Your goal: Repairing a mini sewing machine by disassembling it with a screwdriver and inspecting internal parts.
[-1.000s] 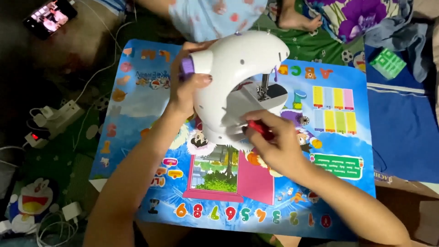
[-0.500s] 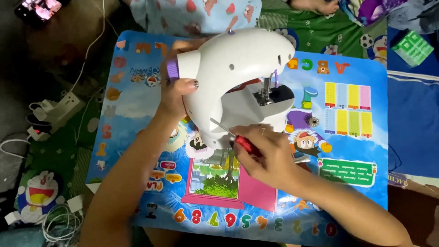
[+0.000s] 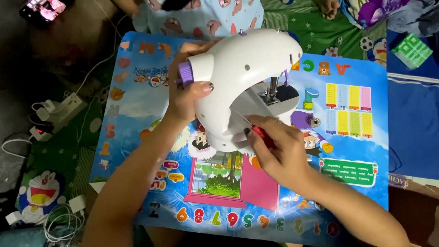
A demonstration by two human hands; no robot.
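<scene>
A person's two bare hands work on a small white sewing machine (image 3: 242,87) that lies tipped over on a colourful children's picture mat (image 3: 347,155), seen from above. The left hand (image 3: 185,93) clasps the machine's body, palm against its side, thumb curled over the top edge with a dark-painted nail showing; just beside that thumb, on the end of the machine, sits a purple hand wheel (image 3: 185,74). The right hand (image 3: 279,153) is closed in a pinch around a red-handled screwdriver (image 3: 263,136), fingers wrapped tight about the handle, and the thin metal shaft runs up and away from the fingers to touch the white casing near the machine's base. Beyond the tool's tip, farther from the right hand, the needle area (image 3: 273,91) of the machine shows as a small cluster of metal parts. The mat under both forearms is blue, with a pink-framed picture (image 3: 228,176) just beside the right wrist and a row of bright numerals nearer the person. Well away from the left hand, off the mat's edge, a white power strip (image 3: 61,112) with plugs lies on the floor, and white cables (image 3: 61,219) coil near the left elbow. Past the machine, a person in pale patterned clothing (image 3: 206,16) sits at the mat's far edge.
</scene>
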